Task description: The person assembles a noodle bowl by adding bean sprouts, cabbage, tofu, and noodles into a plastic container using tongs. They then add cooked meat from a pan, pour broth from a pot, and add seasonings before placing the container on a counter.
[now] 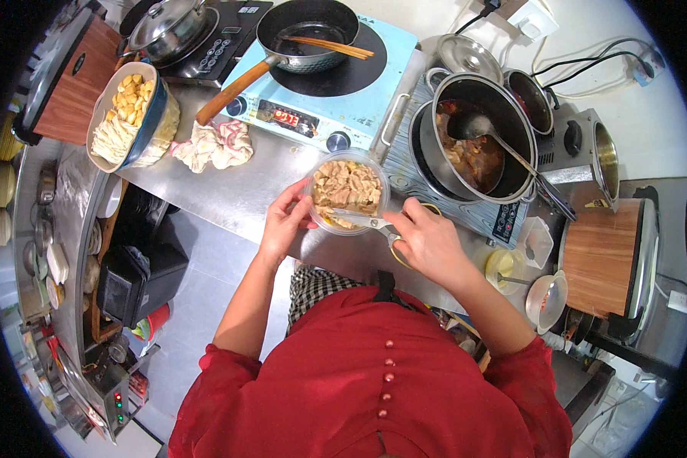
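Scissors (374, 224): head view; blades laid over the near rim of the clear tub, handles threaded on the right hand; rigid metal, light, sharp at the tips, likely greasy near the food; best taken by the handle loops only.
Clear tub (346, 191): round, thin-walled plastic, full of pale cut pieces; on the steel counter just in front of the blue cooktop; probably light and flexible, apt to buckle if squeezed; best held low at the wall.
Left hand (284, 221): fingers curled against the left wall of the tub, steadying it.
Right hand (429, 243): closed through the scissor handles, blades pointing left into the tub.
Steel counter (229, 195): smooth, likely slippery under a light tub.
Blue cooktop (324, 88): directly behind the tub, dark pan (307, 24) with chopsticks on it, long wooden handle reaching left.
Stock pot (481, 137): just right of the tub, ladle (504, 149) inside, handle slanting toward the right hand; closest obstruction.
Crumpled cloth (214, 145): left of the tub, apart from it.
Blue bowl (126, 114): far left, heaped with yellow and pale food.
Small cups (515, 267): near the right elbow, easily knocked.
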Demonstrator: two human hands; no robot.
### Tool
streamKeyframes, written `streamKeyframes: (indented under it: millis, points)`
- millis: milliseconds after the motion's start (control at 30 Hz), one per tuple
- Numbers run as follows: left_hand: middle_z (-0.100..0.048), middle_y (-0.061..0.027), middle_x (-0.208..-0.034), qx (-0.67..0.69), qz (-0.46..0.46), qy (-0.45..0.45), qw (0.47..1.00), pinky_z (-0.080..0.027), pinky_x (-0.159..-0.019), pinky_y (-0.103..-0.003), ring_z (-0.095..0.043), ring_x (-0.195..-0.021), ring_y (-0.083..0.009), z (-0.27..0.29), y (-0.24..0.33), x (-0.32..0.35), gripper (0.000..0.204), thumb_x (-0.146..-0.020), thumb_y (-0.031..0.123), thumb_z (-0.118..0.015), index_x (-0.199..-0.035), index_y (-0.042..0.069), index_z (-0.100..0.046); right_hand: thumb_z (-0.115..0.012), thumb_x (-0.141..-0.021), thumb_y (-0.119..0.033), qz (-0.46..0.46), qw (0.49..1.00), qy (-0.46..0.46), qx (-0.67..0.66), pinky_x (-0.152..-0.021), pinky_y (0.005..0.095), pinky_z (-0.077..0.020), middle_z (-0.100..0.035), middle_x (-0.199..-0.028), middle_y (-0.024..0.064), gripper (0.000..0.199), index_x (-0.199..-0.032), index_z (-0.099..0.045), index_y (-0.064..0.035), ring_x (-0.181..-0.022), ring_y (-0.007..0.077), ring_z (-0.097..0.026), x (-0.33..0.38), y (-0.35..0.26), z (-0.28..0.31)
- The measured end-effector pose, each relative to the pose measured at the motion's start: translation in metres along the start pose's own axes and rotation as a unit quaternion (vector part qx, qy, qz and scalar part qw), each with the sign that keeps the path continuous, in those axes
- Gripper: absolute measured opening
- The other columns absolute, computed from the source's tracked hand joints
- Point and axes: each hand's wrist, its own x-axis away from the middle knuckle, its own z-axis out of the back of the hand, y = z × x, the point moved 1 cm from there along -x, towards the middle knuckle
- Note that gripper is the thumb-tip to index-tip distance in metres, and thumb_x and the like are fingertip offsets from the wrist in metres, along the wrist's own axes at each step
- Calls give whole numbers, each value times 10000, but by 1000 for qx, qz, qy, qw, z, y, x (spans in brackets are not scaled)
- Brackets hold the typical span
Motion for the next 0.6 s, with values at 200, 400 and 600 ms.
streamKeyframes:
  millis: [200,400,600]
  points:
    - [-556,-39,-817,-410,-302,144,848,-472,-628,-309,-559,-721,-160,-16,27,18,256,-853,82,-723,-1108,100,-708,-760,-731,-60,-108,987,103,-67,-738,406,-533,-542,-984,111,487,-1198,-627,-102,-850,310,-627,36,8,61]
    - [-516,-62,-846,-596,-367,47,713,-387,-721,-392,-521,-837,-253,-69,41,18,179,-765,136,-743,-940,169,-755,-792,-722,-107,-264,946,178,69,-722,412,-508,-564,-1008,120,495,-1189,-627,-91,-884,330,-624,58,37,115]
    - [-515,-55,-824,-647,-338,29,683,-393,-736,-398,-530,-839,-258,-60,45,16,187,-764,141,-752,-948,168,-750,-801,-696,-121,-244,951,171,84,-737,423,-514,-564,-1008,109,503,-1166,-624,-93,-900,325,-628,73,34,120]
